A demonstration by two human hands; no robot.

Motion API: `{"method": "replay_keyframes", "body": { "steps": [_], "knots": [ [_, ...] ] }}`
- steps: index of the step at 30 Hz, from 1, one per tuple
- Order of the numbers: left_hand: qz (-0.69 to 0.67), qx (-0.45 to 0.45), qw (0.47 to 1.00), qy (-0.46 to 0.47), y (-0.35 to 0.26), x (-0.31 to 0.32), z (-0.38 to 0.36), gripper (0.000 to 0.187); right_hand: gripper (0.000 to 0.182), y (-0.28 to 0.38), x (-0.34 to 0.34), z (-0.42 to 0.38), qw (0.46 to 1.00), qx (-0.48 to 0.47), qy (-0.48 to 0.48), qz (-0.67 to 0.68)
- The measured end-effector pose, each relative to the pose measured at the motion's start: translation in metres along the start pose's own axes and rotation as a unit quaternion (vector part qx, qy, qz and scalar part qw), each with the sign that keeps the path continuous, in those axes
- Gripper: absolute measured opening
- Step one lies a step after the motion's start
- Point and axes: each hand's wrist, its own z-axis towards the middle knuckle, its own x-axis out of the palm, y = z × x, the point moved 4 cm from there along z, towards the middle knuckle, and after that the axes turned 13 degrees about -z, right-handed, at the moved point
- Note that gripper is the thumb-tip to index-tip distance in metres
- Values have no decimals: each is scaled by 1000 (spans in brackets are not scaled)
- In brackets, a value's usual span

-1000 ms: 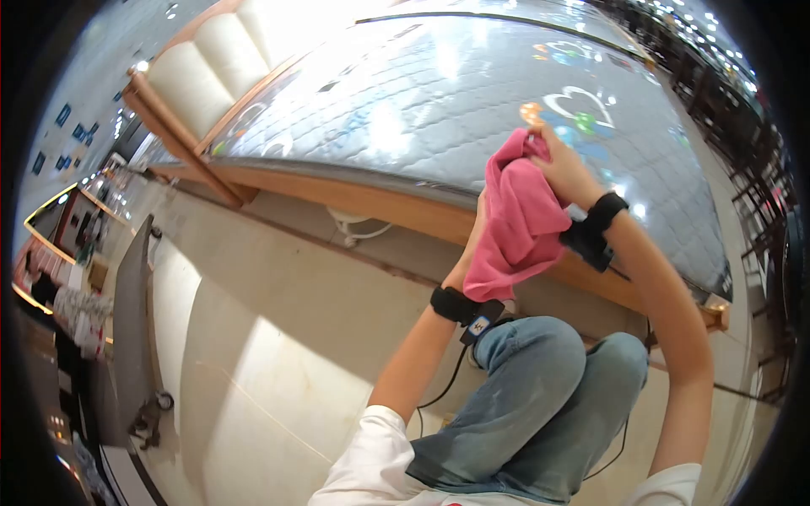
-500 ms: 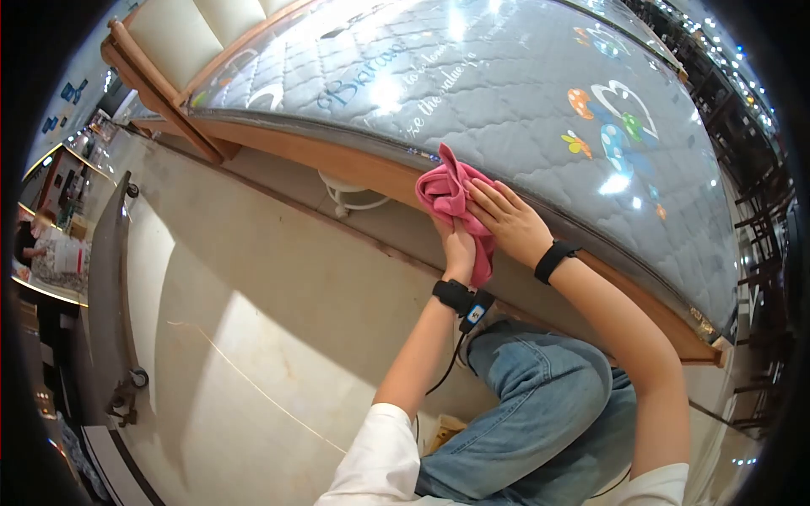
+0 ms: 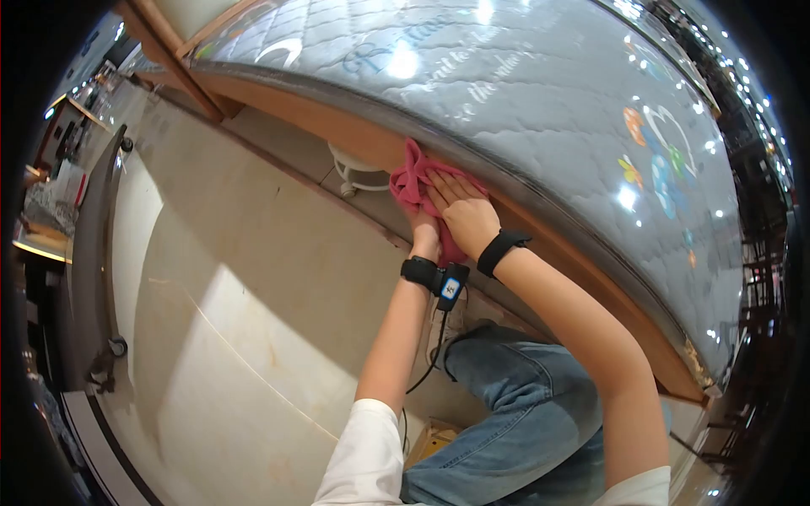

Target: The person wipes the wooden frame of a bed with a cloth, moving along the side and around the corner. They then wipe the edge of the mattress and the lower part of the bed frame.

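A bunched pink cloth [image 3: 407,181] is against the wooden side rail [image 3: 359,131] of a bed, just below the mattress edge. My right hand [image 3: 467,218] lies over the cloth from the right, its fingers extended across the folds and pressing it, with the thumb hidden. From below, my left hand [image 3: 425,234] holds the same cloth, and its fingers are mostly covered by the fabric. Part of the cloth hangs down between the two wrists. Above the hands is the grey quilted mattress [image 3: 523,143] in shiny clear plastic.
Under the bed stands a white round-legged object [image 3: 359,173]. A dark panel on casters [image 3: 99,278] is at the left, on the pale tiled floor [image 3: 253,261]. My bent knee in jeans [image 3: 515,396] is close below the rail, by a yellowish box [image 3: 434,440].
Both hands and the cloth have shifted from the mattress's lower edge down onto the wooden rail. The view has tilted, so the bed appears higher and more to the right.
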Motion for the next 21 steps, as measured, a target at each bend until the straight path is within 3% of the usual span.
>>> {"method": "replay_keyframes", "body": {
  "steps": [3, 6, 15, 16, 18, 21],
  "knots": [
    [-51, -51, 997, -4, 12, -32, 33, 45, 51, 13, 15, 22, 1000, -6, 12, -4],
    [-92, -24, 995, 3, -12, -21, 22, 45, 47, 22, 30, 38, 999, -27, 1, -24],
    [-312, -130, 941, 22, -16, -37, 22, 40, 52, 48, 64, 71, 997, -60, 37, 25],
    [-314, -134, 939, 28, -16, -35, 24, 40, 52, 45, 65, 71, 995, -48, 37, 74],
    [-321, -142, 936, 35, -18, -31, 20, 40, 53, 42, 52, 61, 998, -48, 47, -1],
    [-220, -54, 974, 13, -65, 5, 0, 40, 55, 23, -7, 61, 999, -19, 17, -25]
  ]
}}
